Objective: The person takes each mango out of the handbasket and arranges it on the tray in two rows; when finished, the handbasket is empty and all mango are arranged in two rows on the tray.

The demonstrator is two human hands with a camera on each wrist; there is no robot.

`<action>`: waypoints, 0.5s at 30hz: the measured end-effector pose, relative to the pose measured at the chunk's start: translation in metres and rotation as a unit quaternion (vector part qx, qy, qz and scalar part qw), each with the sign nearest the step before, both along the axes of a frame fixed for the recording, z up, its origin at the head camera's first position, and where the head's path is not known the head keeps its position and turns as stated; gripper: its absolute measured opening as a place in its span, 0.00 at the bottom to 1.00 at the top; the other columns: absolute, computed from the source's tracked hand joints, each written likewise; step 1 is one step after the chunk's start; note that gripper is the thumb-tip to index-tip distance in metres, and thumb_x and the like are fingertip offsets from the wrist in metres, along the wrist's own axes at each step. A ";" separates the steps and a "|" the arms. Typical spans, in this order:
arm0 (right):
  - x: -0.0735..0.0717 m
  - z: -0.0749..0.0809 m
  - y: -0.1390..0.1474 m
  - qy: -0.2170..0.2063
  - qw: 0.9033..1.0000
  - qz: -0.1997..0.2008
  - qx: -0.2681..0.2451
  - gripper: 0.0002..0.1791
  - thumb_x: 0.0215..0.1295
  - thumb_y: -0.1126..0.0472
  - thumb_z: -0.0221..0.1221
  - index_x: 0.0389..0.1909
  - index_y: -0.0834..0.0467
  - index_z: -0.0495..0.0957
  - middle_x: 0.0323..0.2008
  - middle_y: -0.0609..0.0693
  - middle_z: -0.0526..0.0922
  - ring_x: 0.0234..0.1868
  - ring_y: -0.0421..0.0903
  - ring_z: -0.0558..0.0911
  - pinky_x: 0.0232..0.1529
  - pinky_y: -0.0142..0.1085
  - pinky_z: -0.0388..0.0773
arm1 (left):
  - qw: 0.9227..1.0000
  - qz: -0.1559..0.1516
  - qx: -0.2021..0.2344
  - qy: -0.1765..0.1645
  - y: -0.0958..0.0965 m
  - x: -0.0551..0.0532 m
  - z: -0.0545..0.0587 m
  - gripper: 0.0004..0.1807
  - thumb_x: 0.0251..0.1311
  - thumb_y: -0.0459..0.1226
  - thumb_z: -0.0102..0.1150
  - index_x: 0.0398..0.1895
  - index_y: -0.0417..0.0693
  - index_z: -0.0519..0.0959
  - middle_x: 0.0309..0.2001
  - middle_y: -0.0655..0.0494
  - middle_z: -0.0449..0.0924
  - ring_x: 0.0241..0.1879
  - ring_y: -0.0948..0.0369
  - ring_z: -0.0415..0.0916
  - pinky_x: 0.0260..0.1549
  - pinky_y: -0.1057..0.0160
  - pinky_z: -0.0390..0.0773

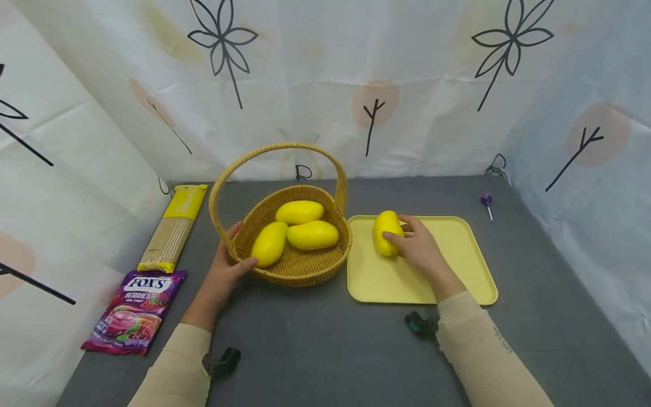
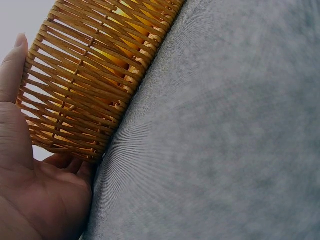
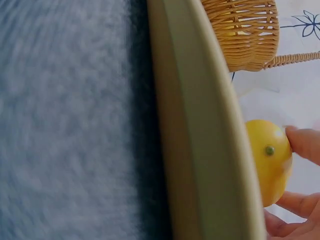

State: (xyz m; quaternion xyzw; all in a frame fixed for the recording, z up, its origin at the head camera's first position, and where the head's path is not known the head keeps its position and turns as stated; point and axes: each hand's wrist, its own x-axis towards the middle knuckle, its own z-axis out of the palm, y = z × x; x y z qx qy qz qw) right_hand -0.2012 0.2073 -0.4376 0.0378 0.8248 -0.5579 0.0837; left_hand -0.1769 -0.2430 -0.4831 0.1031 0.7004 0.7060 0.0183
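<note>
A yellow mango (image 1: pixel 387 233) is at the left part of the yellow tray (image 1: pixel 447 288), and my right hand (image 1: pixel 421 249) grips it between thumb and fingers. The right wrist view shows the stem end of this mango (image 3: pixel 270 160) beyond the tray's rim. My left hand (image 1: pixel 226 271) holds the wicker basket (image 1: pixel 300 275) by its left side, thumb over the rim. In the left wrist view its fingers reach behind the woven wall (image 2: pixel 80 90). Inside the basket lie three more mangoes (image 1: pixel 312 235), grouped toward the back and left.
Left of the basket lie a yellow noodle packet (image 1: pixel 175 226) and a purple candy bag (image 1: pixel 134 314). A small purple lollipop (image 1: pixel 486 204) rests behind the tray's right corner. The basket's tall handle (image 1: pixel 277 148) arches above it. Patterned cloth (image 1: pixel 315 102) borders the grey table (image 1: pixel 325 350).
</note>
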 end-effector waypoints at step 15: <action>0.000 -0.001 -0.002 0.009 1.000 -0.001 -0.002 0.43 0.82 0.48 0.63 0.86 0.63 0.56 0.76 0.68 0.66 0.72 0.64 0.72 0.63 0.52 0.79 | 1.000 0.002 -0.009 0.000 0.000 0.001 0.001 0.47 0.77 0.33 0.64 0.90 0.58 0.49 0.84 0.46 0.52 0.77 0.49 0.58 0.66 0.69 0.66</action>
